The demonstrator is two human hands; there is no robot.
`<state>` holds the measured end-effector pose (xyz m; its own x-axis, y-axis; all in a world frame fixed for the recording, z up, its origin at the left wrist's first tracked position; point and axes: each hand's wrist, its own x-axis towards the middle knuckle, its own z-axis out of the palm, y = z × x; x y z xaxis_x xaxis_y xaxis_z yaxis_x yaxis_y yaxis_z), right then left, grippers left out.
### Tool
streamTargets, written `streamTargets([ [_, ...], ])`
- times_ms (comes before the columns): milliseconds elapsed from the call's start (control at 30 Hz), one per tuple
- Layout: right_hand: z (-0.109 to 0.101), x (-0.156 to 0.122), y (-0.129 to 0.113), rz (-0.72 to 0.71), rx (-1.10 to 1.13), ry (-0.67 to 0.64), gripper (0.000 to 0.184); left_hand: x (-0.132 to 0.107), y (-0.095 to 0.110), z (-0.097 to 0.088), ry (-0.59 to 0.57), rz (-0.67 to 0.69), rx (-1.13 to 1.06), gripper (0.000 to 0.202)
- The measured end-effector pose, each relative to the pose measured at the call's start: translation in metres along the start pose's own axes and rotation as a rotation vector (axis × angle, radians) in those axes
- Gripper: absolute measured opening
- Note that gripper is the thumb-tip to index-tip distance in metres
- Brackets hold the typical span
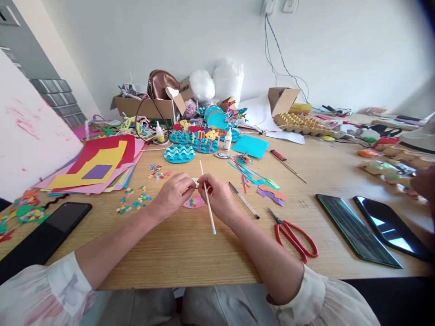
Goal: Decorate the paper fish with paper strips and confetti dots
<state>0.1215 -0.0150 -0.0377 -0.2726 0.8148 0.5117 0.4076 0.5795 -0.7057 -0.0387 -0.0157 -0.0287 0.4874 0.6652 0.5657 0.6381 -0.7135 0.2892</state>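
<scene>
Stick [210, 215] | right hand [217, 194]: fingers closed round it, likely freeing fingertips | left hand [174, 194]: fingers pinched, contents unclear | pink fish [193, 203]: near, likely for reach

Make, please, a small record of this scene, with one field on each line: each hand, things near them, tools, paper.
Left hand: fingers bent, close to the right hand; whether they pinch something, cannot tell
Right hand: holds a thin white stick
Near hands: pink fish shape, flat on the table
Tools: red-handled scissors and pen, right of the hands
Paper: coloured sheets, piled at left
</scene>
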Motion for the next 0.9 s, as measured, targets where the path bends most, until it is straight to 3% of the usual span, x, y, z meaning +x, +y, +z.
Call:
streamTargets([
  [133,0.000,0.002,0.001,0.051,0.015,0.052,0.010,-0.002,-0.003,0.001,0.005,0.023,0.056,0.013],
  [233,0.000,0.003,0.001,0.162,0.071,0.082,0.005,-0.004,-0.004,-0.002,0.035,0.113,0.154,0.017],
  [433,0.001,0.004,-0.003,0.307,0.333,0.014,0.008,-0.007,0.000,-0.010,0.157,0.308,0.293,0.014],
  [900,-0.009,0.004,-0.017,0.424,0.664,-0.071,0.013,-0.003,0.005,-0.015,0.173,0.463,0.390,0.016],
])
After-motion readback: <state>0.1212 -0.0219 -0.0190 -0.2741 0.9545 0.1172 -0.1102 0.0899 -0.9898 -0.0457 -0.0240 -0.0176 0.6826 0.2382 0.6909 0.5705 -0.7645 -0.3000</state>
